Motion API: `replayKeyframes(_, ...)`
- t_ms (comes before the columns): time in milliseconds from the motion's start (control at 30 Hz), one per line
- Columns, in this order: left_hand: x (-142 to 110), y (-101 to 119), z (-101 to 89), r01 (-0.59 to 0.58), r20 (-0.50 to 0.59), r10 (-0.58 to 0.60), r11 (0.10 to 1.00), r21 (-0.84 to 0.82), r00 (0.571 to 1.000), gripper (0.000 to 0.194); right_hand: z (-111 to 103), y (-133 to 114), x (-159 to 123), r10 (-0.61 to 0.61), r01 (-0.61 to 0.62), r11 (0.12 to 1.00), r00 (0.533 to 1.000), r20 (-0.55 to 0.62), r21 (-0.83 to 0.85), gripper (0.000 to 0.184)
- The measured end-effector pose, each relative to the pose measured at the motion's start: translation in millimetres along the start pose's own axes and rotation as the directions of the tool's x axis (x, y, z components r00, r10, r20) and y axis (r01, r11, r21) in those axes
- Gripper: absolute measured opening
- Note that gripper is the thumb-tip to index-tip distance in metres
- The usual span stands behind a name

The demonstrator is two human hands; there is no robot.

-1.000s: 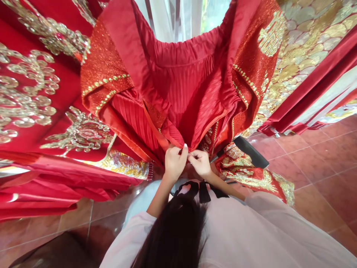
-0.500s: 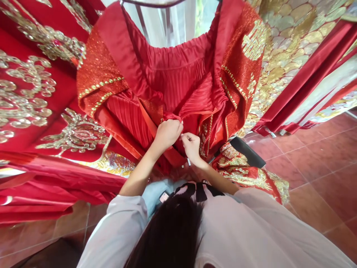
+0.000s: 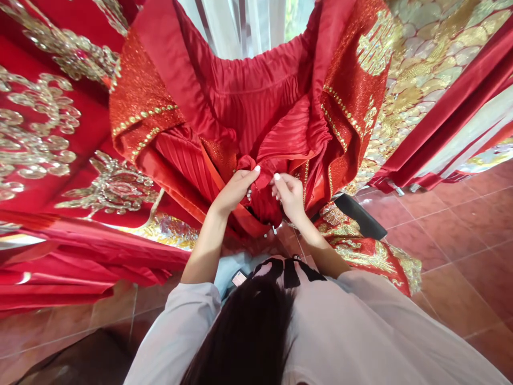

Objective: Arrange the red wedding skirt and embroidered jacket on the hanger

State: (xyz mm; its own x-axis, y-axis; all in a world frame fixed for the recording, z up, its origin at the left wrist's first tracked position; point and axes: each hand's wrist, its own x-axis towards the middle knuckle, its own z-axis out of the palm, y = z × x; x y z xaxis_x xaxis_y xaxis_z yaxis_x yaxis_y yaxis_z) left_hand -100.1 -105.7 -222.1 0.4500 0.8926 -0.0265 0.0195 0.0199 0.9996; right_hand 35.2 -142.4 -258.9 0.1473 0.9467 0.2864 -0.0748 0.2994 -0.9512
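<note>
A red pleated skirt (image 3: 248,112) with a gathered elastic waistband hangs before me, its sides trimmed with orange glitter cloth and gold beads. Below the waistband, my left hand (image 3: 236,191) is closed on a bunched fold of the red fabric, thumb on top. Just to the right, my right hand (image 3: 290,197) pinches the same fabric, fingers curled under it. A short stretch of cloth spans the gap between both thumbs. The fingertips under the cloth are partly hidden.
Red garments with gold beadwork (image 3: 108,184) hang at the left. A gold scale-patterned garment (image 3: 425,75) hangs at the right. Lower right are a black flat object (image 3: 360,216) and red-gold brocade (image 3: 368,256) above the tiled floor (image 3: 452,267). A phone (image 3: 239,277) shows near my lap.
My hands have moved apart, the right one going rightward and slightly up. More of the bunched red cloth shows between them. The view has shifted slightly.
</note>
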Motion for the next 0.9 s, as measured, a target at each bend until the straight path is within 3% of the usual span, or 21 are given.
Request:
replayKeyframes(100, -7, -1, 6.7, -0.083, -0.068, 0.086, 0.996, 0.043, 0.994, 0.063, 4, -8, 11, -0.061, 0.073, 0.987, 0.995, 0.084, -0.142, 0.039)
replayKeyframes(200, -20, -5, 11.2, -0.160, -0.229, 0.169, 0.985, 0.059, 0.959, 0.063, 6, -11, 11, -0.045, 0.056, 0.994, 0.993, 0.112, -0.096, 0.035)
replayKeyframes(333, -47, -16, 19.0, -0.146, -0.513, 0.223, 0.972, 0.186, 0.829, 0.056, -2, -8, -9, 0.029, -0.028, 1.000, 1.000, 0.002, -0.008, 0.026)
replayKeyframes(433, -67, -32, 31.6, -0.078, -0.629, 0.125, 0.992, 0.102, 0.767, 0.045, -7, 3, -34, 0.018, -0.018, 1.000, 0.997, -0.072, -0.004, 0.019)
replayKeyframes(533, -80, -49, 47.2, -0.071, -0.677, 0.013, 0.996, -0.058, 0.735, 0.038, -11, 15, -57, 0.074, -0.071, 0.996, 0.996, -0.054, 0.054, 0.017)
replayKeyframes(667, -85, -59, 63.1, -0.089, -0.672, -0.018, 0.988, -0.125, 0.741, 0.024, -11, 20, -67, 0.209, -0.205, 0.975, 0.977, -0.032, 0.090, 0.026)
replayKeyframes(767, -83, -60, 68.6, -0.113, -0.689, -0.001, 0.986, -0.120, 0.725, 0.020, -9, 13, -62, 0.196, -0.197, 0.979, 0.980, -0.027, -0.047, 0.033)
replayKeyframes(833, -80, -62, 70.2, -0.165, -0.702, 0.014, 0.975, -0.147, 0.712, 0.021, -7, 7, -57, 0.159, -0.165, 0.975, 0.986, -0.055, -0.149, 0.026)
replayKeyframes(900, -77, -64, 70.8, -0.219, -0.699, 0.002, 0.950, -0.221, 0.715, 0.023, -6, 2, -53, 0.165, -0.176, 0.976, 0.982, -0.091, -0.128, 0.022)
